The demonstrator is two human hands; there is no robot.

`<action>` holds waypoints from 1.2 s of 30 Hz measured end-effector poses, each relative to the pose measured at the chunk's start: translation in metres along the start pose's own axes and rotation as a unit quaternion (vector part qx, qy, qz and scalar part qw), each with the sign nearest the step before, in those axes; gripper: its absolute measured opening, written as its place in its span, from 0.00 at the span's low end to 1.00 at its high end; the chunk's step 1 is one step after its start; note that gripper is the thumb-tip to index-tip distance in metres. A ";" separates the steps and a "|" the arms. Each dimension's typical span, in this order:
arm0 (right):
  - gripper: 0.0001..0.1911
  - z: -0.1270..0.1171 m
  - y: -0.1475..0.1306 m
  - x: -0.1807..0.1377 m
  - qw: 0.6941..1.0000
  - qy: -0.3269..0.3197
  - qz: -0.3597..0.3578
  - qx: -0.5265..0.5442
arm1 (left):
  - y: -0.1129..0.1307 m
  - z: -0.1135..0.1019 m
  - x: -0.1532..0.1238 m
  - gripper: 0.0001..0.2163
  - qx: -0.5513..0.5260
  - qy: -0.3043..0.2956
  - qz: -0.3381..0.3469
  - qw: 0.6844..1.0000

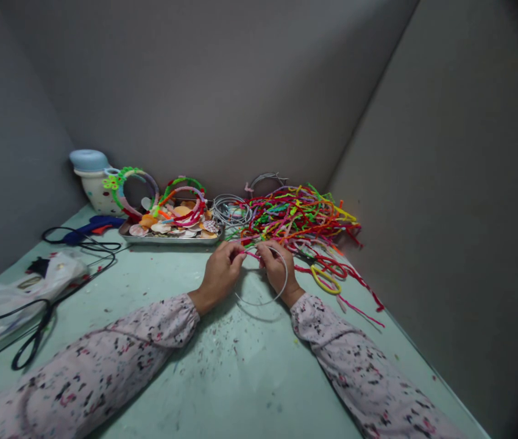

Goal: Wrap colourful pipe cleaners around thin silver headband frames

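Note:
My left hand (220, 272) and my right hand (277, 266) meet in the middle of the green table (241, 378). Both are closed in a pinch on a pink pipe cleaner (252, 254) stretched between them. My right hand also holds a thin grey headband (261, 300), which loops down below the wrists. Just behind the hands lies a big heap of coloured pipe cleaners (302, 219). Both arms wear flowered long sleeves.
A metal tray (172, 238) of shells and wrapped headbands stands at the back left, bare headbands (231, 210) beside it. A white-and-blue jar (92, 180), a blue glue gun (92, 228), black cords, scissors (30, 347) and a plastic bag (21, 289) lie left. Grey walls close in.

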State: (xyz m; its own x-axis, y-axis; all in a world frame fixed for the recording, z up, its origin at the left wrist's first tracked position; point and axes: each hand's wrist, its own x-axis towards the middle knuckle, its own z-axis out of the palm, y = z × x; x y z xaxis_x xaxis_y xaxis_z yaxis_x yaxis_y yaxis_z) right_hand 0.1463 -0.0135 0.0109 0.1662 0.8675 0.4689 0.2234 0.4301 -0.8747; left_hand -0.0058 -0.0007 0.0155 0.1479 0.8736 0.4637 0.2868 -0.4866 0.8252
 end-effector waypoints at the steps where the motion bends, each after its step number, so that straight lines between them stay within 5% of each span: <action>1: 0.11 0.000 0.000 0.000 1.000 -0.001 -0.001 0.001 | -0.001 0.000 0.000 0.04 -0.001 -0.001 0.000 1.000; 36: 0.14 -0.001 0.001 0.001 0.998 -0.003 -0.013 -0.055 | -0.002 0.000 0.000 0.05 0.081 -0.033 0.010 0.996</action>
State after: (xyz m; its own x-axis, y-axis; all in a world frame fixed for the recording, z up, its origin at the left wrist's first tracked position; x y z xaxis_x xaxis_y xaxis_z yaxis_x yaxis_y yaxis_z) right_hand 0.1479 -0.0125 0.0105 0.1538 0.8582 0.4897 0.3321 0.4219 -0.8436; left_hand -0.0064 0.0005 0.0140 0.2155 0.8654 0.4523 0.4309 -0.4999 0.7513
